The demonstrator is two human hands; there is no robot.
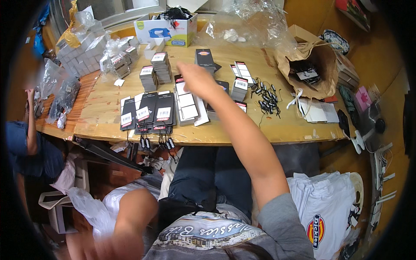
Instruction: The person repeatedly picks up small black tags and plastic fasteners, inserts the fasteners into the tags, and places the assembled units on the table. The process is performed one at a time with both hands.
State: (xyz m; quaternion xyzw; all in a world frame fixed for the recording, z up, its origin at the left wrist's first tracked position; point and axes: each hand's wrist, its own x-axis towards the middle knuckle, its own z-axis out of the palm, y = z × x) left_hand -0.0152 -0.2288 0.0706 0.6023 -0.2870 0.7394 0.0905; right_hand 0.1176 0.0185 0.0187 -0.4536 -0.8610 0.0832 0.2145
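The right hand reaches out over the middle of the wooden table, just above centre of the frame. It is seen from the back and blurred, so I cannot tell whether its fingers are spread or closed, nor whether it holds anything. It hovers above the stacks of black hang tags and near a fan of white-faced tags just below it.

The left hand is low in the lower left of the frame, beside the knee and blurred; its fingers cannot be made out.

Left of centre a row of black tags with white labels overhangs the table's near edge. Loose black strings lie right of centre. A torn paper bag sits at upper right, a white box at upper centre, and small white boxes at upper left. Folded white shirts lie at lower right. Another person's arm shows at the far left.
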